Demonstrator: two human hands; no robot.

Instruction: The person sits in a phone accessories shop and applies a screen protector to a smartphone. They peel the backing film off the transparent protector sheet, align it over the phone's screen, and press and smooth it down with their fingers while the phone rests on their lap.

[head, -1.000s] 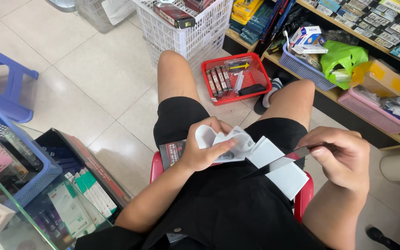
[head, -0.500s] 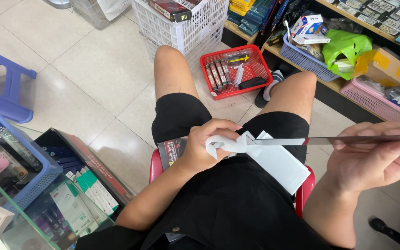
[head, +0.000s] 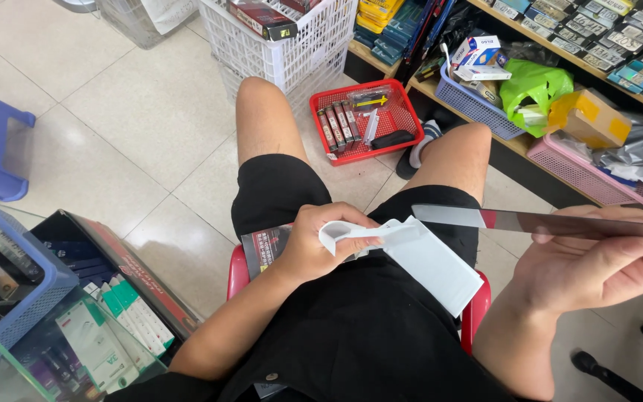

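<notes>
White cloth (head: 351,232) pinched in the left hand (head: 308,249), right hand (head: 597,264) gripping the glass sheet (head: 545,222) edge-on over the lap, wiping not yet underway.

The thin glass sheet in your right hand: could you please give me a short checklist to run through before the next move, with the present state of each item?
1. Right hand grips the thin glass sheet: ok, thumb on top, palm and fingers under it.
2. Sheet level: ok, it lies nearly flat above the lap.
3. Left hand holds the white wipe: ok, pinched between thumb and fingers.
4. Wipe touching the sheet: not ok, it sits apart from the sheet's near end.
5. White sleeve resting on the lap: ok, it lies across the black shorts.
6. Sheet surface free of dust: cannot tell, it is seen too edge-on.
</notes>
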